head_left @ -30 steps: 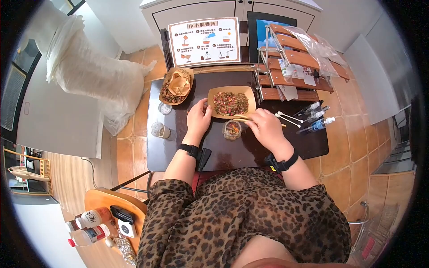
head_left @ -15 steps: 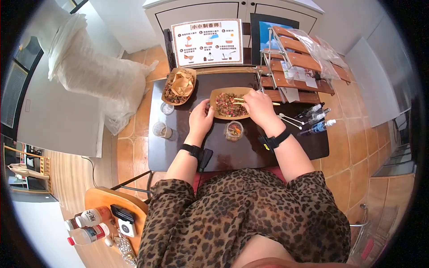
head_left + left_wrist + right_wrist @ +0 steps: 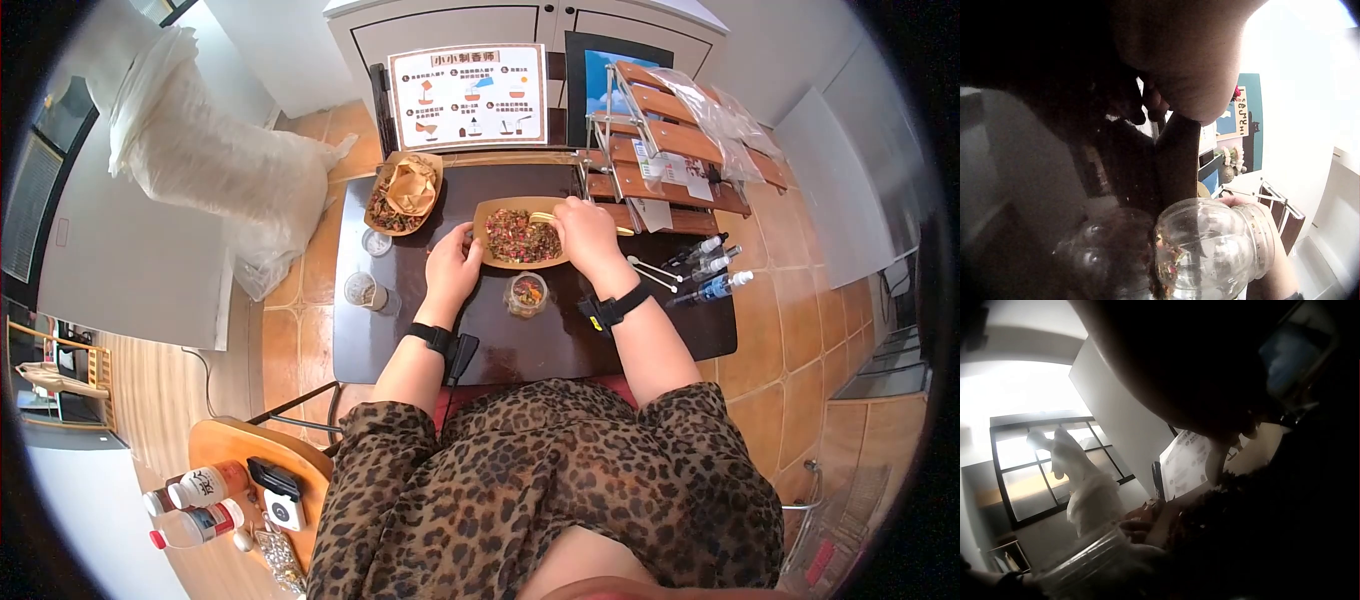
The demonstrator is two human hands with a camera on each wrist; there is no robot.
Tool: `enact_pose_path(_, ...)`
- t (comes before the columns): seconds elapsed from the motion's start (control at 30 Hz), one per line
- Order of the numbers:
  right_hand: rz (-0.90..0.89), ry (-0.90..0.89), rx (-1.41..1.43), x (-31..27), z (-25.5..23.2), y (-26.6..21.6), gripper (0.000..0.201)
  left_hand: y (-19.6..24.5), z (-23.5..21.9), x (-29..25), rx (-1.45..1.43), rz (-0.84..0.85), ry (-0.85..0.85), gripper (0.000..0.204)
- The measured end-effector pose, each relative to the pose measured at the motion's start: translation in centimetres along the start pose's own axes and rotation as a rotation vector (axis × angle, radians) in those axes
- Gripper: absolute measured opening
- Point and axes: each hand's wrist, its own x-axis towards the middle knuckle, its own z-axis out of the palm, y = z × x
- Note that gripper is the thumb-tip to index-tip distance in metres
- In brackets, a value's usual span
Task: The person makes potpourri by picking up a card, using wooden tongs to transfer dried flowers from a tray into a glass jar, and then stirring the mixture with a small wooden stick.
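Note:
A brown paper tray (image 3: 520, 265) holds a mix of dried petals and herbs (image 3: 515, 238). At its left end, my left hand (image 3: 453, 268) grips the edge, fingers curled against the side. My right hand (image 3: 590, 240) pinches gold-coloured tweezers (image 3: 541, 216) over the tray's right part, their tips down at the dried mix. Just in front of the tray stands a clear ribbed jar (image 3: 526, 295) with some dried pieces inside. The left wrist view shows this jar (image 3: 1210, 250) close up, while the right wrist view is mostly dark around the hand.
Another paper tray (image 3: 438, 196) with crumpled paper sits back left, near a small clear lid (image 3: 377, 242) and a clear cup (image 3: 365, 291). On the right lie white spoons (image 3: 655, 272) and spray bottles (image 3: 722, 285). Behind are an instruction sheet (image 3: 468, 95) and a folded wooden rack (image 3: 680, 130).
My right hand has moved from above the jar up to the tray's right side, bringing the tweezers into the dried mix. The left hand stays at the tray's left end.

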Motion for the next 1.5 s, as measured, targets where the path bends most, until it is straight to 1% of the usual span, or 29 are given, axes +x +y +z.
enact_pose_path(0.13,0.048,0.049,0.069,-0.8,-1.7,0.0,0.013,-0.1,0.1,0.0,-0.001,0.008,0.007,0.032)
enact_pose_path(0.23,0.099,0.05,0.121,-1.8,-2.7,-0.4,0.014,0.4,-0.2,0.0,-0.007,-0.012,-0.012,0.032)
enact_pose_path(0.33,0.147,0.041,0.238,-2.9,-3.7,-0.7,0.013,0.5,-0.3,-0.1,0.008,-0.017,-0.013,0.033)
enact_pose_path(0.43,0.121,0.025,0.34,-4.2,-5.5,-1.9,0.013,0.3,0.0,-0.1,0.008,0.032,0.044,0.029)
enact_pose_path(0.5,0.06,0.008,0.343,-5.2,-6.1,-2.6,0.013,0.3,0.1,-0.1,-0.003,0.037,0.041,0.029)
enact_pose_path(0.57,-0.017,0.01,0.355,-6.2,-6.2,-3.2,0.012,0.2,0.1,-0.1,-0.008,0.042,0.043,0.029)
enact_pose_path(0.67,-0.073,-0.052,0.325,-7.5,-5.5,-3.6,0.012,0.0,0.2,-0.1,-0.012,0.04,0.041,0.03)
enact_pose_path(0.77,-0.09,-0.121,0.323,-8.0,-5.2,-3.4,0.011,0.1,0.1,-0.1,-0.02,0.031,0.032,0.03)
enact_pose_path(0.83,-0.09,-0.099,0.328,-8.0,-5.4,-3.4,0.012,0.4,-0.1,-0.1,-0.012,0.038,0.034,0.03)
enact_pose_path(0.93,-0.081,-0.076,0.336,-7.8,-5.9,-3.6,0.012,0.9,-0.5,-0.1,0.005,-0.013,-0.013,0.032)
enact_pose_path(0.97,-0.077,-0.069,0.338,-7.7,-6.0,-3.7,0.012,0.9,-0.5,-0.1,0.006,-0.008,-0.009,0.032)
enact_pose_path(1.07,-0.072,-0.103,0.302,-7.8,-5.5,-3.3,0.013,0.8,-0.4,-0.1,0.006,-0.003,-0.004,0.032)
enact_pose_path(1.17,-0.065,-0.093,0.327,-7.5,-5.6,-3.2,0.014,0.6,-0.3,-0.1,0.003,-0.011,-0.013,0.032)
enact_pose_path(1.27,0.023,-0.029,0.363,-6.3,-6.3,-3.1,0.015,0.6,-0.3,-0.1,0.011,-0.004,-0.008,0.032)
enact_pose_path(1.4,0.145,0.015,0.195,-4.4,-4.5,-0.9,0.014,0.6,-0.3,-0.1,0.005,-0.004,-0.01,0.032)
enact_pose_path(1.43,0.161,-0.007,0.13,-3.8,-4.0,-0.3,0.014,0.6,-0.3,-0.1,-0.001,-0.006,-0.011,0.032)
enact_pose_path(1.5,0.192,-0.054,0.097,-3.0,-2.7,0.5,0.015,0.5,-0.3,0.0,0.004,-0.006,-0.014,0.032)
